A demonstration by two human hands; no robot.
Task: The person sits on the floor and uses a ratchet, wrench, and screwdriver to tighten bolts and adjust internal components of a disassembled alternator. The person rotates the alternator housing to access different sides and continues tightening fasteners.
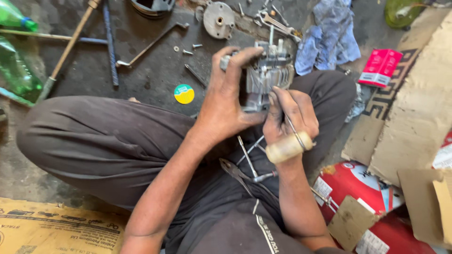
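Person sits cross-legged on a dark stained floor [155, 70], engine part held over the lap. Left hand [226, 101] wraps the finned metal cylinder block [268, 77] from its left side, fingers curled over the top edge, thumb pressed to the lower face: firm grasp. Right hand [292, 115] is clenched on a screwdriver [288, 141] with a cream handle; handle sticks out near the wrist, thin shaft runs up under the fingers toward the block's lower right side, tip hidden, can't tell what it contacts. Block sits above the right knee, clear of the floor, studs pointing up and away. In the lap below both hands: pliers [235, 173] and a few loose metal rods [249, 157], touching the dark trousers. On the floor beyond the knees: small yellow-and-green round cap [184, 93], a few loose bolts [190, 49], a bent tommy bar [150, 44], round metal cover plate [219, 19], spanner [275, 22], all near the far edge of the floor. Blue rag [327, 37] just right of the block, red carton [380, 67] further right beside flattened cardboard [414, 103]. Green plastic bottles [16, 70] at far left edge. Red can [353, 181] by the right elbow.
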